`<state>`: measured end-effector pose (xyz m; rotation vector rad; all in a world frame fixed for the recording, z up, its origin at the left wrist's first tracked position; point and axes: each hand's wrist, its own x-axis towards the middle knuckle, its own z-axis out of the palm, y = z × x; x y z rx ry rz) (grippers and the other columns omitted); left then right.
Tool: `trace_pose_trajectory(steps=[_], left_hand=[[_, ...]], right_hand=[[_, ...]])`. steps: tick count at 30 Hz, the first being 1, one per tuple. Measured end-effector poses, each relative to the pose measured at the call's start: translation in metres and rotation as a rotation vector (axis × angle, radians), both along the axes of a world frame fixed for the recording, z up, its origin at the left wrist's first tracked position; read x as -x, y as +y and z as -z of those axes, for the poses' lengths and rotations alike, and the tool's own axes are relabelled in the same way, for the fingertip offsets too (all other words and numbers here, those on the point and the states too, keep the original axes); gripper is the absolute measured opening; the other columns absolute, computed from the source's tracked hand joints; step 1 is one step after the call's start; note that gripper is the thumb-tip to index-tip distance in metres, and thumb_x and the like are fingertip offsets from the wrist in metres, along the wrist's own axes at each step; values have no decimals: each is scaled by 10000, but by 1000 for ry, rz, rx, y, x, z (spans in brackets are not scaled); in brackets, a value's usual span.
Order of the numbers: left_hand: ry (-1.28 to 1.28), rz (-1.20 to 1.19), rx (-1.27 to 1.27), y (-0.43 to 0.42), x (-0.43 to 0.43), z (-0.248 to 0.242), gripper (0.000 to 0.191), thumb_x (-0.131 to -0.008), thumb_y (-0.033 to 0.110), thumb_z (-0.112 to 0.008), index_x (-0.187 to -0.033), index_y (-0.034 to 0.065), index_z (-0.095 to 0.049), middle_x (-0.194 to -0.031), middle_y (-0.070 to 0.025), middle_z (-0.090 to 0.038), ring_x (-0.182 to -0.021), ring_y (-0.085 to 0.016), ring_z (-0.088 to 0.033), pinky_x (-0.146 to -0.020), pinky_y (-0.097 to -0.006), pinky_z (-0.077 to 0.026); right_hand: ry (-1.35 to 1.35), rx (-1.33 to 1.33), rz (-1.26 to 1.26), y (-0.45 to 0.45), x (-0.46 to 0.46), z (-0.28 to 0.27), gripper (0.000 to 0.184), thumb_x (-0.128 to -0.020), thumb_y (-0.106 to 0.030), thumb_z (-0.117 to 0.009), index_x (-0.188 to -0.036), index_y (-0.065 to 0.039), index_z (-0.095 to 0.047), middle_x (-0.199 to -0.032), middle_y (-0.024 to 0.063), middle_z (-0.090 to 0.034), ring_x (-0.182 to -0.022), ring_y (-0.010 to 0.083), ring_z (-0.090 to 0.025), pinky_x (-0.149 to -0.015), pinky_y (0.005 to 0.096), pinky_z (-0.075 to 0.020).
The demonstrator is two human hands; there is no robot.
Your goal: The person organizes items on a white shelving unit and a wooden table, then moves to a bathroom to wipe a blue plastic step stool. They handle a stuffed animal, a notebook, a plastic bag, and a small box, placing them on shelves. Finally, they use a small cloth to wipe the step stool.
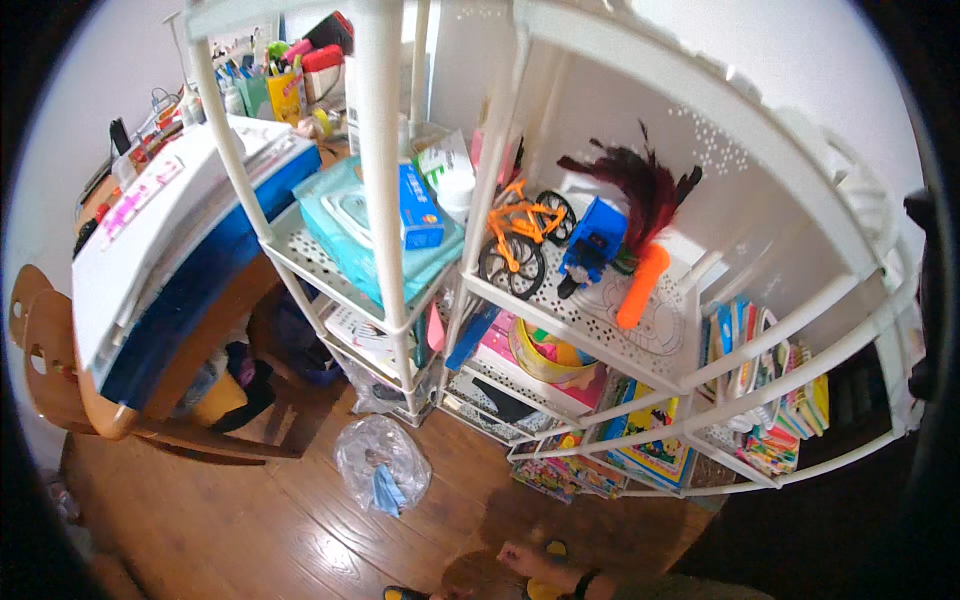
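My right hand reaches in from the bottom edge over the wooden floor, a dark band around its wrist. It is small and blurred; nothing shows in it, and I cannot tell how its fingers are held. What looks like part of my left hand just shows at the bottom edge, mostly cut off. Beyond the hands, a clear plastic bag lines a round bin on the floor, with a light blue piece inside. A white plastic shelf rack stands in front of me, apart from both hands.
The rack bears an orange toy bicycle, a blue toy vehicle, dark red feathers, a teal package and books. To the left stand a cluttered desk and a wooden chair. Yellow-and-black slippers show below.
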<state>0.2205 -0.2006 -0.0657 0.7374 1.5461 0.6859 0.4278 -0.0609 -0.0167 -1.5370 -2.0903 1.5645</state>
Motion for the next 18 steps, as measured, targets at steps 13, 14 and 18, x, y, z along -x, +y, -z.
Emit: trace_pose_trajectory(steps=[13,14,18], left_hand=[[212,68,-126,-27,24,-191,229,-973,212,-543,-929,28,-671,-781,-58,-611,-710,-190,-529,-653,-335,-468],[218,56,-142,-32,26,-202,230,-975,214,-545,-929,27,-671,-783,-60,-610,-713,-191,-527,-657,-336,-468],[25,-158,-266,-38,46,-254,253,-973,260,-573,-994,35,-687,-864,-129,-666,-812,-248,-610,-702,-386,-504]], right_hand=[[251,-106,215,45,72,-166,169,-924,-194,-676,-904,-27,-658,-768,77,-637,-685,135,-588,-643,298,-488],[258,-110,213,45,78,-181,155,-927,-181,-669,-909,-28,-649,-777,65,-634,-699,130,-587,-651,297,-487],[352,-225,230,69,92,-238,50,-942,-91,-621,-935,-44,-605,-832,24,-617,-770,109,-575,-692,289,-480]])
